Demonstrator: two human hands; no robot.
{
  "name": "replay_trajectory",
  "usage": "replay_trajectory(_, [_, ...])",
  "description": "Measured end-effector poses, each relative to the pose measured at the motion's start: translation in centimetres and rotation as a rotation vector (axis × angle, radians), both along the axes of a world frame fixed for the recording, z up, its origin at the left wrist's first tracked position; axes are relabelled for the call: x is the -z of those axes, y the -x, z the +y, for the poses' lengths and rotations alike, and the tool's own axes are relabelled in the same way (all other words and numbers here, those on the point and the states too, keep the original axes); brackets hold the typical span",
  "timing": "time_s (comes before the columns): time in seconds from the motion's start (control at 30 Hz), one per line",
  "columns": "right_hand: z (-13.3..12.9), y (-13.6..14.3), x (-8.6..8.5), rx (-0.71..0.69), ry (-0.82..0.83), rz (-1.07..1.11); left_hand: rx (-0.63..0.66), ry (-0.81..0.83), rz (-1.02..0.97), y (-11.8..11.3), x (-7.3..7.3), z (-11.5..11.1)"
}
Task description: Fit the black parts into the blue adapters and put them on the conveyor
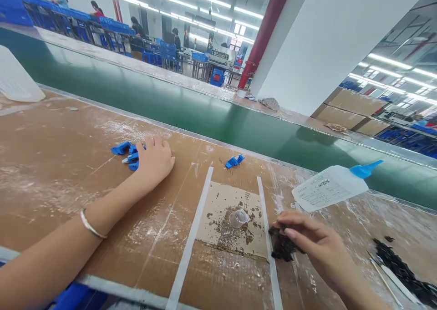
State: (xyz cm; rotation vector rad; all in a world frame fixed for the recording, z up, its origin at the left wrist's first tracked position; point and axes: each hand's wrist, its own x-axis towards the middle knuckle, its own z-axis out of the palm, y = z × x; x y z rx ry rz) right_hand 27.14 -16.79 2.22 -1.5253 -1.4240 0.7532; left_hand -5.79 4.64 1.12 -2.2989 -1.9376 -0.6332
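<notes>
On the left of the table, my left hand (155, 160) lies over a group of small blue parts (121, 148), its fingers curled and partly hidden. My right hand (307, 237) pinches at a clump of dark brown pieces (282, 245) beside the right white tape strip. Between the two strips lies a stained cardboard sheet (218, 200) with a small clear cup (238, 218) on it. Another blue part (235, 161) rests beyond the sheet, near the conveyor.
A white bottle with a blue nozzle (327, 189) lies at the right. Black pieces (403, 269) and thin tools (392, 276) are at the lower right. Behind runs a green conveyor (205, 114). A white container (17, 80) is far left. Several people sit in the background.
</notes>
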Motion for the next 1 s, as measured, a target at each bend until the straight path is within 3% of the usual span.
replay_trajectory(0.1, [1.8,0.8,-1.5,0.103,-0.011,0.358,0.189,-0.022,-0.079,-2.9,0.1,-1.0])
replay_trajectory(0.17, [3.3,1.4,-2.2,0.131,-0.001,0.464,0.327,0.05,-0.164,-6.1,0.2,-1.2])
replay_trajectory(0.3, [5.4,2.1,-1.9,0.156,-0.018,0.472,0.416,0.132,-0.296,-12.2,0.8,-0.3])
replay_trajectory(0.43, [5.8,1.6,0.2,0.15,-0.031,0.319,0.435,0.228,-0.475,-15.3,1.8,1.0])
replay_trajectory(0.57, [5.0,1.2,1.4,0.049,-0.148,-0.039,0.442,0.36,-0.738,-14.9,2.0,0.4])
replay_trajectory(0.73, [3.8,1.9,0.6,-0.195,-0.344,-0.455,0.505,0.684,-1.077,-11.5,1.1,-3.9])
replay_trajectory(0.87, [3.3,2.6,0.1,-0.326,-0.365,-0.557,0.449,0.943,-1.4,-9.1,1.0,-6.8])
replay_trajectory(1.0, [3.1,2.7,0.9,-0.359,-0.273,-0.505,0.42,1.101,-1.639,-8.7,1.2,-7.4])
